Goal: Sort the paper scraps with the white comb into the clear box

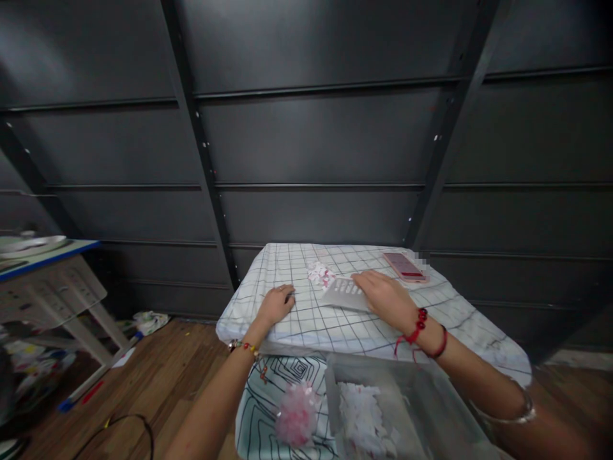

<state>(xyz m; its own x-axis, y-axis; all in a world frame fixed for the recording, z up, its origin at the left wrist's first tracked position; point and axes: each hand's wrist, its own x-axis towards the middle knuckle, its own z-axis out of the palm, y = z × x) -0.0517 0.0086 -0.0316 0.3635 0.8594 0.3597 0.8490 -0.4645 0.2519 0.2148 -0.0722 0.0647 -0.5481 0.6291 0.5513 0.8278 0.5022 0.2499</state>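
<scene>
My right hand (pixel 385 297) grips the edge of a flat grey plate (pixel 338 298) with rows of white oval marks or pieces. I cannot tell whether these are slots or loose bits. At the plate's far left edge lies a small heap of white and pink pieces (pixel 320 273). My left hand (pixel 278 305) rests on the white checked cloth (pixel 292 268) left of the plate, thumb apart from the fingers, with nothing visible in it.
A pink-framed phone (pixel 406 267) lies behind my right hand. Nearer me are a translucent bin (pixel 416 402) holding white scraps (pixel 361 415) and a pink, shiny bundle (pixel 297 414) on patterned fabric. A blue-edged table (pixel 52 255) stands left; dark panels (pixel 311 140) rise behind.
</scene>
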